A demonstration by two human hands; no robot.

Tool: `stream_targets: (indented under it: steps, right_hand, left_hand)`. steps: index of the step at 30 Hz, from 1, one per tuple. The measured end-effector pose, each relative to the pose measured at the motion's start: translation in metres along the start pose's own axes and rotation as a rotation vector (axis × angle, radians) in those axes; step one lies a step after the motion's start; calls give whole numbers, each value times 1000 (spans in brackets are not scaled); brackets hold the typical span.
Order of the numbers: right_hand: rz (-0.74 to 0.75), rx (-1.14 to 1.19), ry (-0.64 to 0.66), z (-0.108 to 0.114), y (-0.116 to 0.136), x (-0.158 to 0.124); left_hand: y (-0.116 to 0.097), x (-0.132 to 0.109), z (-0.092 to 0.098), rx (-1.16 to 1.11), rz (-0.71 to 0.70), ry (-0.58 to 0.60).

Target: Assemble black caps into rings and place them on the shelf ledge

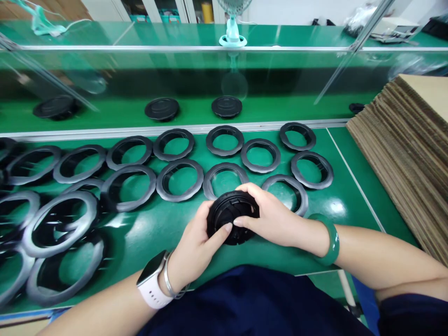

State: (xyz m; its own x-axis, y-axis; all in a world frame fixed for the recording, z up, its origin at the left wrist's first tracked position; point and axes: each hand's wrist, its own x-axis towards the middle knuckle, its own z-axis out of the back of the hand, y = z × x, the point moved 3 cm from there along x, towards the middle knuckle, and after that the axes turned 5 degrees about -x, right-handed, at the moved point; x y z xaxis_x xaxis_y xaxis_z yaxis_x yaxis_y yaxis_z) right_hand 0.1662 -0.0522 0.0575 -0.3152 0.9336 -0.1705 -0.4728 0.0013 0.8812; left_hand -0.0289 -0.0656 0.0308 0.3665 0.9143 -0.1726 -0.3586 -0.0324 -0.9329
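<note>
Both hands hold a black ribbed round plastic part (233, 219) low on the green mat in front of me. My left hand (194, 247) grips its near left side, with the thumb across its face. My right hand (268, 214) wraps over its upper right edge. Several black rings with scalloped rims lie flat around them, and the closest ring (226, 179) sits just beyond my fingers. A white smartwatch (151, 280) circles my left wrist, and a green bangle (331, 240) hangs on my right wrist. The part's underside is hidden.
More rings spread across the green mat (168, 233) to the left. A metal rail (175, 132) runs behind them, below a shelf holding several black round parts (162, 109). A stack of corrugated cardboard sheets (402, 154) stands at the right.
</note>
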Motion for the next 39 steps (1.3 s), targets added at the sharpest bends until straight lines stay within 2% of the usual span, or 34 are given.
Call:
stream_targets:
  steps: [11,16,19,22,24,26,29,34,39]
  right_hand:
    - [17,-128,-28,-5,0,-4]
    - [32,-55,-34,-5,-1,-6]
    - [9,62,-73,8,-3,-2]
    - [21,329,-245,41,-11,9]
    - [48,561,-379,69,-22,20]
    - [62,721,-480,95,-35,31]
    - [70,826,-541,121,-54,44]
    - [41,930,-567,127,-66,50]
    - [-17,923,-557,127,-72,47]
  left_hand:
    - [-1,-1,-4,71,1,-25]
    - [0,-2,-2,55,-45,-24]
    - [0,-1,3,-100,-143,-27]
    - [-7,2,11,-176,-187,-105]
    - [-18,7,14,41,-226,-130]
    - [-30,13,10,387,-325,-77]
    - [-38,24,-4,758,-446,7]
    - [-28,33,-21,867,-468,17]
    - [-20,30,-10,886,-512,-11]
